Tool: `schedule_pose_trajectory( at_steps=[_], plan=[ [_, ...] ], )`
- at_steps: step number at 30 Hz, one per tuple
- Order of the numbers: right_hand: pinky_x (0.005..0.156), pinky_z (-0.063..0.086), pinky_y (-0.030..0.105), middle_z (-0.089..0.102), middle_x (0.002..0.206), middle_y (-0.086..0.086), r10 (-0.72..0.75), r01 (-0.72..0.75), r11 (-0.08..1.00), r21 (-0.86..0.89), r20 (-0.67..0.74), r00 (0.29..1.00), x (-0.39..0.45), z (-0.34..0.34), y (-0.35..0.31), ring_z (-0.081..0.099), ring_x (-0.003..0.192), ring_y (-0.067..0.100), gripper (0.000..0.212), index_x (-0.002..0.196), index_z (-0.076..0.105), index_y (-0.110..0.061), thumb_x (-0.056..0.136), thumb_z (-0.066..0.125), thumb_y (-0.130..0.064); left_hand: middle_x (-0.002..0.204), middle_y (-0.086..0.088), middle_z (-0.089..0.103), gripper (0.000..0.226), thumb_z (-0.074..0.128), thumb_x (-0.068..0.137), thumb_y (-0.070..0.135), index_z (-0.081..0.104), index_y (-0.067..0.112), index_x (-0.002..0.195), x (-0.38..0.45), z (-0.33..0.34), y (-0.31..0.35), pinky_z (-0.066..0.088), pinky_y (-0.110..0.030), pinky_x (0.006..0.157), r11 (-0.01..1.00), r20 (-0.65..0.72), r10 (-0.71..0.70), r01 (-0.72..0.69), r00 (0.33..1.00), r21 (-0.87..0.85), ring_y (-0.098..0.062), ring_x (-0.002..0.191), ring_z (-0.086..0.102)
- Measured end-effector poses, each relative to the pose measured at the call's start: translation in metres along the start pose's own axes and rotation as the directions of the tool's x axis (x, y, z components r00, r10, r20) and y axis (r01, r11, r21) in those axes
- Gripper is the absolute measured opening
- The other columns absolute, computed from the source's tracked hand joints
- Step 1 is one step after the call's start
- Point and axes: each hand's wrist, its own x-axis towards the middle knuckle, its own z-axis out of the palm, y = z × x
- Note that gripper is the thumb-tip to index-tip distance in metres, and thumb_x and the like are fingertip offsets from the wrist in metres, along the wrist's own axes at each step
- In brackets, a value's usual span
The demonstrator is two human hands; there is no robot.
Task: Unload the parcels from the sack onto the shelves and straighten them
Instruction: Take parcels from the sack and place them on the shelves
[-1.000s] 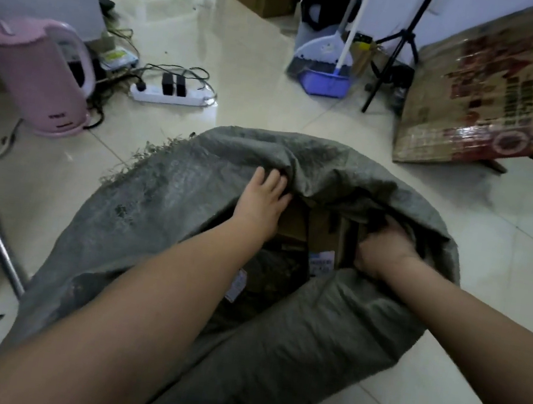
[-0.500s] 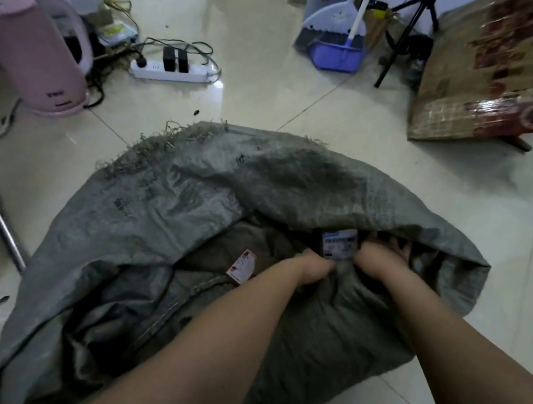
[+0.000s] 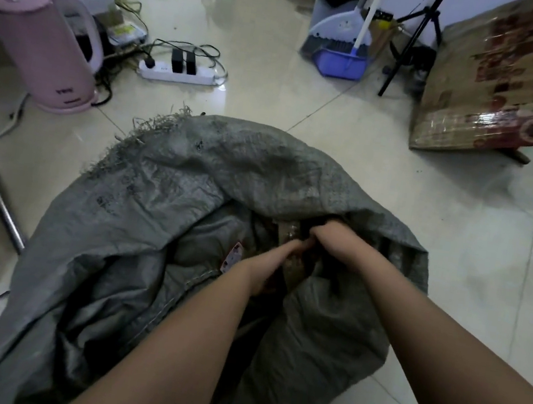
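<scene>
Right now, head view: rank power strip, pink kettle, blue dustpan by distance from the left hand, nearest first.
From the left hand:
1. Power strip, up-left on the floor.
2. Blue dustpan, up-right by the broom.
3. Pink kettle, far left.

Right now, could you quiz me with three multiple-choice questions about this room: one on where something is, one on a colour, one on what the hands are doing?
1. Where does the white power strip lie?
A. On the tiled floor beyond the grey woven sack
B. Inside the sack
C. On a shelf

2. What colour is the plastic electric kettle?
A. Green
B. Pink
C. Black

3. Where are the left hand and right hand?
A. Raised overhead
B. Resting on the floor
C. Reaching into the sack's mouth at a brown parcel

Answers: A, it lies on tiles beyond the sack; B, its body is pink; C, both hands meet in the opening, their grip partly hidden.
</scene>
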Motion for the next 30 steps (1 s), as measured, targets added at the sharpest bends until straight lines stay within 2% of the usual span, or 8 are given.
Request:
schedule_pose_trajectory(
  at_steps=[1, 3, 6, 11, 16, 24, 27, 30],
  plan=[
    [0.054, 0.039, 0.015, 0.062, 0.081, 0.018, 0.009, -0.009, 1.000, 0.030, 0.006, 1.000, 0.002, 0.004, -0.001, 0.052, 0.070, 0.019, 0.022, 0.073, 0.062, -0.002, 0.090, 0.048, -0.005, 0.102, -0.002, 0.073, 0.039, 0.054, 0.086, 0.053, 0.075, 0.023, 0.097, -0.001, -0.003, -0.003, 0.050, -0.027, 0.086, 0.997, -0.031, 0.025, -0.027, 0.999, -0.078, -0.016, 0.092, 0.067],
    [0.081, 0.043, 0.026, 0.061, 0.118, 0.025, 0.017, -0.017, 0.999, -0.045, -0.001, 1.000, 0.004, 0.010, 0.001, 0.058, 0.096, 0.025, 0.034, 0.115, 0.061, 0.002, 0.093, 0.051, -0.022, 0.105, -0.010, 0.070, 0.042, 0.050, 0.089, 0.046, 0.073, 0.015, 0.105, -0.004, -0.008, -0.008, 0.050, -0.031, 0.087, 0.977, -0.092, 0.056, -0.073, 0.994, -0.199, -0.023, 0.093, 0.066],
    [0.108, 0.028, 0.044, 0.039, 0.146, 0.017, 0.019, -0.050, 0.881, -0.471, -0.070, 0.997, 0.002, 0.019, 0.016, 0.040, 0.133, 0.031, 0.075, 0.148, 0.028, -0.019, 0.087, 0.053, -0.055, 0.140, -0.011, 0.049, 0.062, 0.053, 0.093, 0.039, 0.034, 0.011, 0.145, 0.001, -0.008, -0.014, 0.040, -0.027, 0.096, 0.991, -0.272, 0.137, -0.133, 0.953, 0.033, -0.027, 0.124, 0.050],
    [0.112, 0.022, 0.044, 0.032, 0.153, 0.014, 0.001, -0.015, 0.905, -0.425, -0.034, 0.999, 0.005, 0.034, 0.034, 0.035, 0.138, 0.030, 0.096, 0.152, 0.005, -0.017, 0.081, 0.062, -0.049, 0.137, -0.016, 0.050, 0.064, 0.061, 0.090, 0.020, 0.028, 0.009, 0.144, 0.011, 0.007, 0.000, 0.042, -0.028, 0.100, 0.950, -0.367, 0.307, -0.258, 0.878, 0.176, -0.028, 0.123, 0.051],
    [0.112, 0.020, 0.043, 0.038, 0.149, 0.015, -0.079, 0.055, 0.944, -0.327, -0.060, 0.995, 0.005, 0.040, 0.038, 0.036, 0.137, 0.030, 0.094, 0.150, 0.011, -0.013, 0.079, 0.068, -0.039, 0.139, -0.019, 0.038, 0.091, 0.077, 0.075, 0.026, 0.017, 0.003, 0.140, 0.025, 0.005, -0.001, 0.037, -0.026, 0.098, 0.933, -0.508, 0.320, -0.173, 0.799, 0.316, -0.030, 0.127, 0.043],
    [0.114, 0.013, 0.043, 0.042, 0.147, 0.012, -0.277, 0.263, 0.888, -0.377, 0.017, 0.961, -0.002, 0.059, 0.037, 0.029, 0.141, 0.025, 0.084, 0.151, 0.010, -0.018, 0.083, 0.060, -0.025, 0.147, -0.021, 0.027, 0.128, 0.085, 0.057, 0.050, 0.003, 0.009, 0.147, 0.019, -0.015, -0.009, 0.026, -0.042, 0.114, 0.995, -0.781, 0.089, -0.093, 0.618, 0.039, -0.035, 0.138, 0.028],
    [0.114, 0.014, 0.043, 0.041, 0.148, 0.011, -0.316, 0.305, 0.895, -0.325, 0.019, 0.949, -0.002, 0.061, 0.033, 0.031, 0.140, 0.026, 0.085, 0.151, 0.010, -0.020, 0.084, 0.061, -0.029, 0.143, -0.022, 0.034, 0.117, 0.084, 0.064, 0.042, 0.007, 0.006, 0.145, 0.015, -0.027, -0.007, 0.037, -0.042, 0.107, 0.986, -0.806, 0.013, -0.142, 0.591, -0.088, -0.036, 0.130, 0.041],
    [0.112, 0.018, 0.045, 0.041, 0.149, 0.010, -0.283, 0.273, 0.882, -0.384, 0.030, 0.959, -0.003, 0.058, 0.033, 0.035, 0.138, 0.029, 0.081, 0.151, 0.013, -0.023, 0.086, 0.059, -0.037, 0.135, -0.023, 0.045, 0.103, 0.079, 0.073, 0.035, 0.009, 0.003, 0.142, 0.008, -0.042, -0.012, 0.044, -0.038, 0.096, 0.984, -0.828, 0.062, -0.174, 0.557, -0.043, -0.035, 0.117, 0.053]
  ],
)
